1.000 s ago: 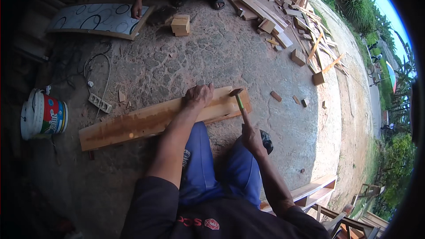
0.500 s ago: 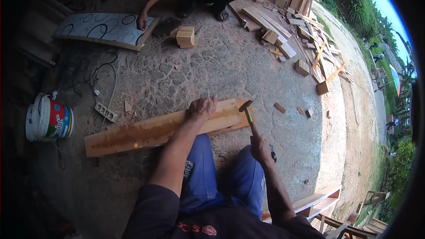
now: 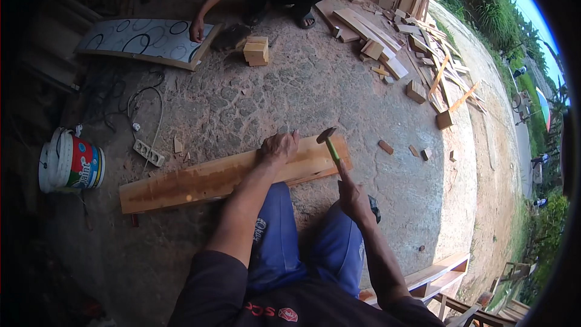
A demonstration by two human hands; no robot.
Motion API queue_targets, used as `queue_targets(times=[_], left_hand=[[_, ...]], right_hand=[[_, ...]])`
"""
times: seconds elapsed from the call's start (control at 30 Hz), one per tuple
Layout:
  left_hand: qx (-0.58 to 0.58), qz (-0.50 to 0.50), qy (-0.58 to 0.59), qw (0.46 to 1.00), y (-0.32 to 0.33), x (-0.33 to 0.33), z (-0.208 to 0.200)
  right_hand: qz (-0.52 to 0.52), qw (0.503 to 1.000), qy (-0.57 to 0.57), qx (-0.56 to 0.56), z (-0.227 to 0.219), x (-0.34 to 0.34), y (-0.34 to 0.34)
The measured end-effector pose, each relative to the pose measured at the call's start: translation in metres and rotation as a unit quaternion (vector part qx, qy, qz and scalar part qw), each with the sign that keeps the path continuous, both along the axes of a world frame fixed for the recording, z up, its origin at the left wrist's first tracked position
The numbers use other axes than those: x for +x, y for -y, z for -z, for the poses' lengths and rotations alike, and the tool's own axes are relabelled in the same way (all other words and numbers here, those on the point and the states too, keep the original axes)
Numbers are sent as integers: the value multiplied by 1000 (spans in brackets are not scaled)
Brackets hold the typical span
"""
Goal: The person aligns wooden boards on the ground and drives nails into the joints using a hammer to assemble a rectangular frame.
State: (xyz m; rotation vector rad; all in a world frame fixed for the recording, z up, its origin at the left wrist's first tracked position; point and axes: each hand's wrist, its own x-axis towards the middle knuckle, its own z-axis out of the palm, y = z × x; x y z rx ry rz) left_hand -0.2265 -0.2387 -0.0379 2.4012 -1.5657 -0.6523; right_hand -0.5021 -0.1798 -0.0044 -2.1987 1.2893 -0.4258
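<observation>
A long wooden board [image 3: 200,186] lies slantwise in front of my knees, with another piece of wood edging out beneath its right part. My left hand [image 3: 278,148] is closed over the board's far edge, right of its middle. My right hand [image 3: 354,198] grips a hammer [image 3: 333,150] by its green and dark handle. The hammer's head is over the right end of the board; whether it touches the wood I cannot tell. The fingertips of my left hand are partly hidden, and no nail can be made out.
Across from me a person squats, one hand [image 3: 196,29] at a white panel with circles [image 3: 139,41]. Stacked blocks [image 3: 256,52] stand nearby. Left are a paint bucket [image 3: 72,160] and a power strip [image 3: 148,152]. Scrap wood [image 3: 417,48] is heaped at the far right.
The hammer has shifted left and a little farther from me, its head turning over the board's right end. My left hand stays on the board. The whole view has slid slightly.
</observation>
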Motion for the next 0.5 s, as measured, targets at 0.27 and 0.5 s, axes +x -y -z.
queue_targets(times=[0.27, 0.5], left_hand=[[-7, -2, -3, 1000, -3, -10, 7], [-5, 15, -16, 1000, 5, 1, 7]], right_hand=[[101, 913, 260, -297, -86, 19, 4], [84, 990, 112, 27, 10, -6, -17]])
